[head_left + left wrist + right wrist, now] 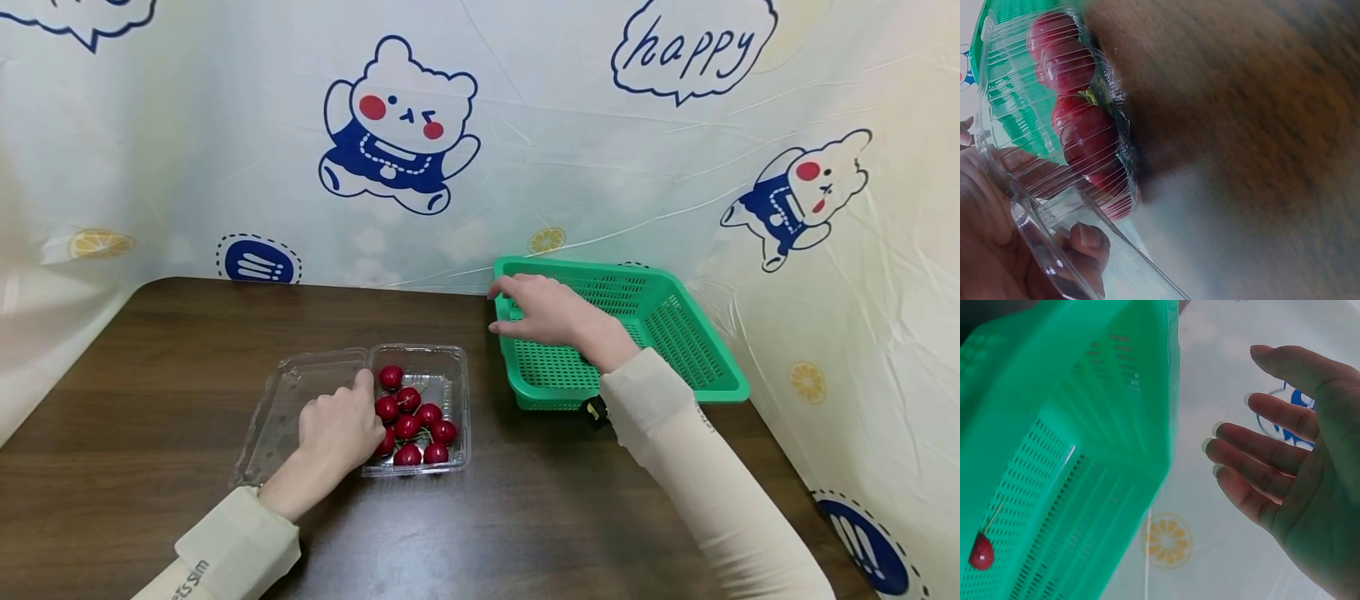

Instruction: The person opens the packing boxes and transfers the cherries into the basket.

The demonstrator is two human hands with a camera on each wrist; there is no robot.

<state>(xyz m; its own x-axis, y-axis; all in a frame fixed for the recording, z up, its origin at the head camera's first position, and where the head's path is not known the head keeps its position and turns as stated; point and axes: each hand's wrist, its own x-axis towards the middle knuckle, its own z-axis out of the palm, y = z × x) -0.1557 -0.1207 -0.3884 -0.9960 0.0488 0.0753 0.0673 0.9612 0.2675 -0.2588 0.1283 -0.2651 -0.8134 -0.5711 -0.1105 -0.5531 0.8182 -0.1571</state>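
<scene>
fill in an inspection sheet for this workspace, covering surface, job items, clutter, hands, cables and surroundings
surface: brown wood-grain table, glossy toward the near edge
container: clear plastic box, lid folded open to the left
box contents: several red cherries, some with green stems
basket: green, slotted, right of the box; one loose cherry seen inside
clutter: nothing seen
left hand: grips the box along its lid side
right hand: over the basket's left end, fingers spread, holding nothing
cables: nothing seen
surroundings: pale sheet behind and at the sides, printed with cartoon bears, orange slices and the word "happy"
</scene>
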